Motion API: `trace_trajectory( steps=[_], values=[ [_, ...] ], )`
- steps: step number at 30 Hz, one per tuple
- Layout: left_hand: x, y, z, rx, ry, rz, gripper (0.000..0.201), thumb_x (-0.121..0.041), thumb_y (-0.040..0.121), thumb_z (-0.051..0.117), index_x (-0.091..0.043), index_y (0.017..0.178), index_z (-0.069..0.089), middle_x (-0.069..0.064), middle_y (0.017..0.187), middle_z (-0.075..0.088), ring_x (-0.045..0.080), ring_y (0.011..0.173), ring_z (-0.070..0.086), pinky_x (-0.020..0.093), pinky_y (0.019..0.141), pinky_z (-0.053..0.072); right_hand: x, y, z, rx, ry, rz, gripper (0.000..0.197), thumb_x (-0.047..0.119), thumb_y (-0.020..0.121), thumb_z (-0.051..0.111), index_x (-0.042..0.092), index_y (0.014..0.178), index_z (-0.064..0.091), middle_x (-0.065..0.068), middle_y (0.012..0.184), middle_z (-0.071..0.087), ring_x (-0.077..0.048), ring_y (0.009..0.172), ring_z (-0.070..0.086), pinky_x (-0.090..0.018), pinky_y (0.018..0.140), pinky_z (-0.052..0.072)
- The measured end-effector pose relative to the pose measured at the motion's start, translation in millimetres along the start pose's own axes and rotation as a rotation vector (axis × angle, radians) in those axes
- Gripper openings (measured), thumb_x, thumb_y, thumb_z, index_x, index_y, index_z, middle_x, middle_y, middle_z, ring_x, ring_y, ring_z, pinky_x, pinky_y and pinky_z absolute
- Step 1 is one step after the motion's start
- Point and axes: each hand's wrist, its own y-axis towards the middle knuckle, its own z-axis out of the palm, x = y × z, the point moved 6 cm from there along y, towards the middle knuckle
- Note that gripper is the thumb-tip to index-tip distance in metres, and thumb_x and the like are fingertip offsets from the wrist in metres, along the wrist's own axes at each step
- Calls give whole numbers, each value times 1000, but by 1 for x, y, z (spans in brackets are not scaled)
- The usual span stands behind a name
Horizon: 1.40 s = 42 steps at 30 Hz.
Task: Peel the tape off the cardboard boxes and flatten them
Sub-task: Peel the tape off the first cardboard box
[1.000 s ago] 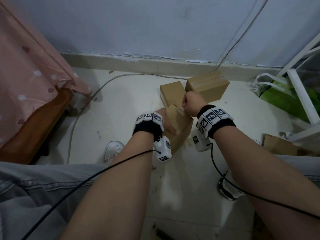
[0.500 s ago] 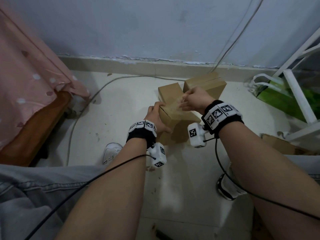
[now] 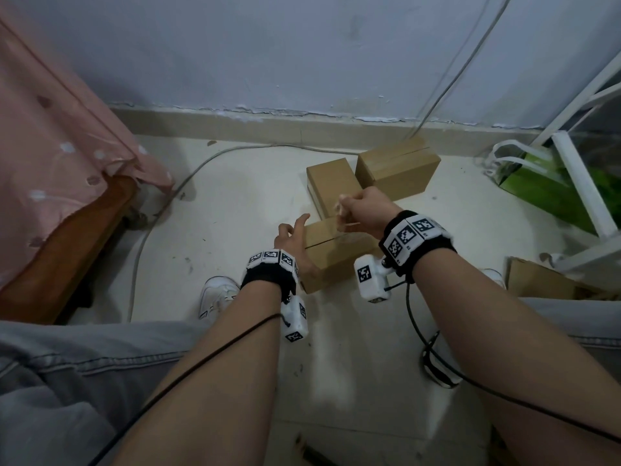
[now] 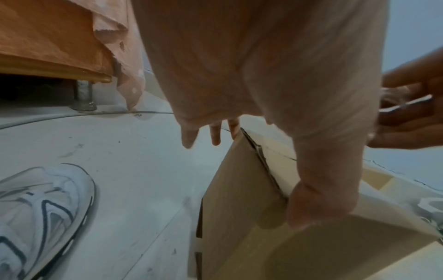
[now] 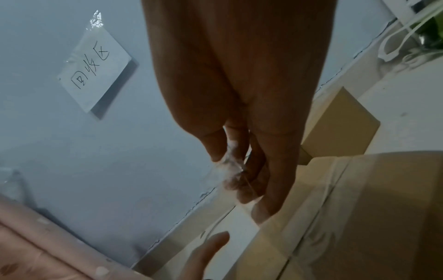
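The near cardboard box (image 3: 336, 260) stands on the floor between my hands, its top seam showing. My right hand (image 3: 364, 210) hovers above the box's far edge and pinches a crumpled strip of clear tape (image 3: 340, 213) that still runs down to the box top. In the right wrist view the tape (image 5: 230, 168) is bunched in my fingertips over the box (image 5: 359, 217). My left hand (image 3: 290, 235) rests against the box's left side, fingers spread straight; its thumb (image 4: 321, 199) presses on the top edge of the box (image 4: 235, 208). Two more taped boxes (image 3: 331, 183) (image 3: 396, 169) sit behind.
A bed with a pink cover (image 3: 50, 183) fills the left. A cable (image 3: 188, 169) crosses the floor by the wall. A green bag (image 3: 544, 186) and white rack (image 3: 581, 196) stand at the right, with cardboard (image 3: 537, 280) below them. My white shoe (image 3: 215, 294) is near the left wrist.
The box has gone from tilted to lying flat on the floor. My right hand has pulled the tape up off its top. My left hand has slid to the box's left side, fingers spread.
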Motion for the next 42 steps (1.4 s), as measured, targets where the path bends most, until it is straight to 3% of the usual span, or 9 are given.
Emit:
trace_trajectory(
  steps=[6,13,18,22,25,30,34,37,42],
  values=[
    [-17,7,0,-67,278,19,124,-48,61,83,-25,154,4,8,151,20,28,145,13,66,114,3,12,-7,18,86,214,38,17,12,104,43,2,94,51,-8,75,54,-18,65,54,-32,68,60],
    [-9,5,-7,-73,258,-52,109,-50,53,86,-23,141,27,5,138,31,29,130,33,53,103,35,15,-8,2,-41,-62,-23,31,33,106,36,9,94,51,-17,85,71,-31,79,71,-45,79,60],
    [-6,5,-10,-55,214,-51,111,-45,52,89,-25,141,26,4,136,33,29,126,36,50,99,42,5,-7,-7,-86,-140,20,32,29,106,39,1,102,52,-14,81,64,-23,65,67,-26,49,56],
    [-10,9,-13,-45,208,-16,108,-35,52,89,-25,141,29,5,136,35,29,125,35,45,98,44,6,-3,-9,-112,-580,-79,35,35,100,50,4,92,65,-11,87,67,-24,82,63,-40,83,53],
    [-8,11,-16,-28,208,-13,108,-31,53,90,-24,141,28,6,136,35,30,127,34,43,98,44,5,-2,-11,-123,-654,-87,31,29,95,61,3,113,60,-7,96,59,-20,89,56,-37,79,48],
    [12,10,-22,-10,224,-72,110,-28,54,90,-22,143,26,7,137,34,31,128,35,43,97,45,8,-2,-28,-186,-674,-75,66,14,86,74,8,139,35,-10,116,56,-27,112,58,-36,93,48],
    [22,9,-26,-1,206,-89,112,-26,54,91,-21,145,25,9,139,33,32,129,37,44,99,45,8,4,-44,-221,-774,-32,17,9,92,62,-1,106,67,-15,107,67,-28,98,61,-32,78,46],
    [19,11,-26,6,167,-97,112,-26,53,90,-22,144,25,8,139,33,32,128,40,46,98,47,10,2,-55,-385,-840,-14,22,5,95,52,3,73,54,-14,82,57,-32,88,57,-32,71,41],
    [19,10,-23,17,117,-156,112,-29,56,89,-20,145,23,7,138,33,33,126,45,46,98,48,4,6,-39,-330,-616,13,22,10,99,45,-2,115,54,-20,111,59,-36,103,62,-42,87,54]
  ],
)
